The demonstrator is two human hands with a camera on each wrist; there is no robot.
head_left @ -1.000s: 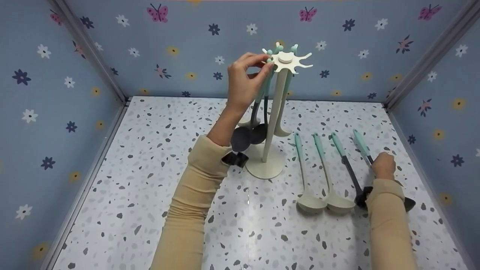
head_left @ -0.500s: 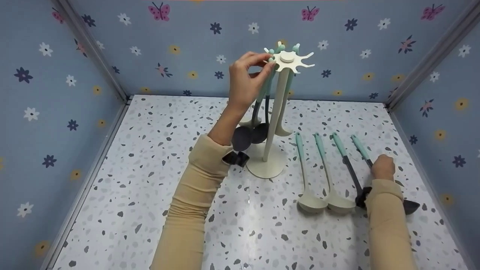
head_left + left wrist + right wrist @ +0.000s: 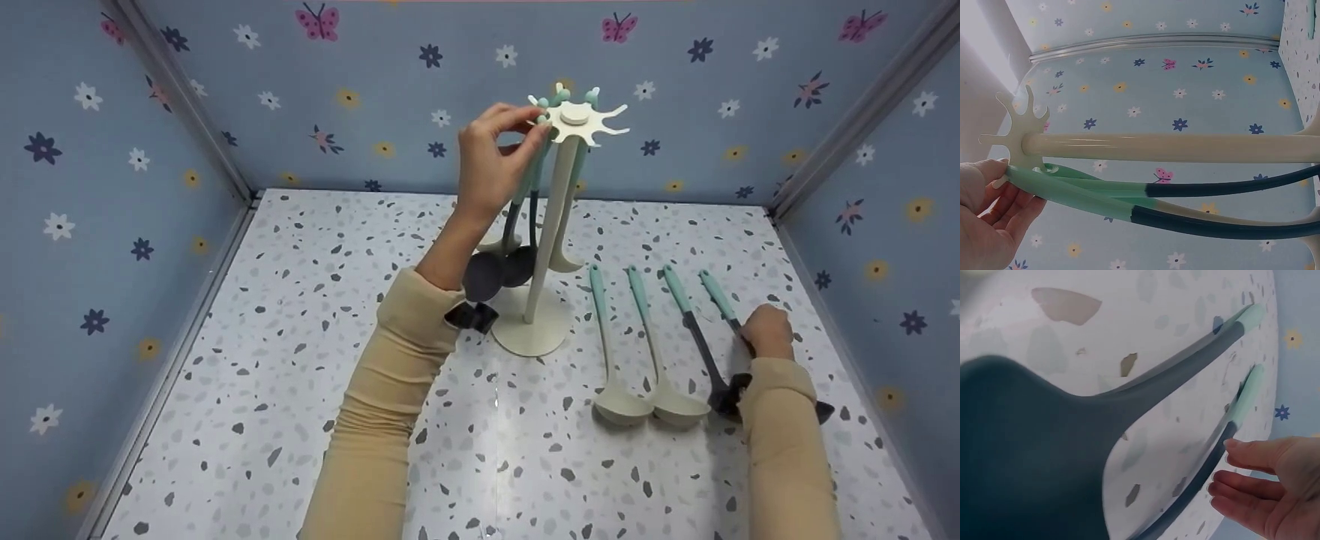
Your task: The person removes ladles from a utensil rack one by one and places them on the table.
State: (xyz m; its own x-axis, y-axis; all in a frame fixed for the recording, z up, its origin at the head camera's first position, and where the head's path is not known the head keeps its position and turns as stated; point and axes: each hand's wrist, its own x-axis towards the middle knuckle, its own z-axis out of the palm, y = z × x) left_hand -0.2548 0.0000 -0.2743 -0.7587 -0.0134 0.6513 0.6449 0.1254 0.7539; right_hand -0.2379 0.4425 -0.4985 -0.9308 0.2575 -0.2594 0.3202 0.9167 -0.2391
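My left hand (image 3: 487, 161) is at the top of a cream utensil rack (image 3: 556, 217). Its thumb and fingertips pinch the mint handle end of a dark-stemmed cooking spoon (image 3: 1075, 194) at one of the hooks. Other mint-handled utensils hang beside it. On the right of the table, my right hand (image 3: 768, 331) is at the outermost utensil, with a mint handle (image 3: 718, 292) and dark stem. In the right wrist view, its fingers (image 3: 1247, 486) are fairly straight and spread beside that stem, thumb tip touching or very near it. The sleeve hides most of this utensil's head.
Left of that utensil lie two cream ladles (image 3: 622, 406) and another dark utensil (image 3: 702, 349), roughly parallel. The rack's round base (image 3: 531, 341) stands on the speckled table (image 3: 300, 420). Flower-patterned walls (image 3: 420, 45) enclose the left, back and right sides.
The outermost utensil's handle end has shifted slightly left and toward me, with small movements of my right hand. My left hand stays at the hook.
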